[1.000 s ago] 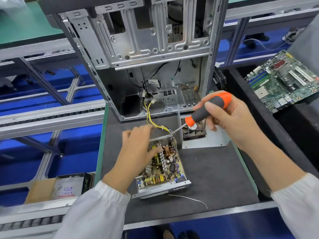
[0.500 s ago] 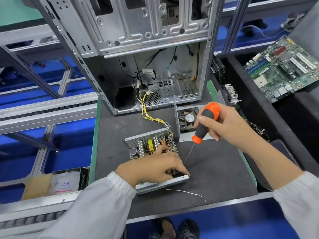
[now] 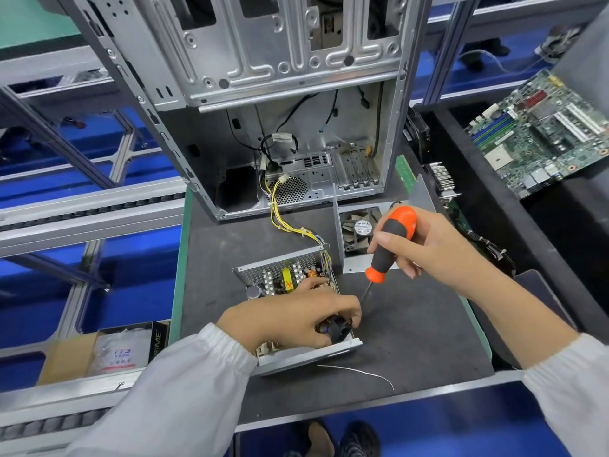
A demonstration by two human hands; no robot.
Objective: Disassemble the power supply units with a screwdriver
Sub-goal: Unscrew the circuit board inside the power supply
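Observation:
An opened power supply unit (image 3: 280,275) lies on the dark mat (image 3: 412,341), its circuit board exposed and yellow wires (image 3: 290,225) running back into the case. My left hand (image 3: 296,321) lies over the board's near half, fingers curled round a dark round part at the front right corner. My right hand (image 3: 428,245) grips the black-and-orange screwdriver (image 3: 389,245) upright, its tip pointing down beside my left fingers at the unit's right edge. The unit's removed cover with a fan (image 3: 359,229) sits behind the screwdriver.
An empty grey computer case (image 3: 280,77) stands upright at the back of the mat. A green motherboard (image 3: 543,133) lies at the far right. A cardboard box with packets (image 3: 108,354) sits at the left. A loose thin wire (image 3: 362,372) lies near the mat's front edge.
My left hand slid from the far side of the board to its near right corner. My right hand swung the screwdriver from lying sideways to pointing down at that corner.

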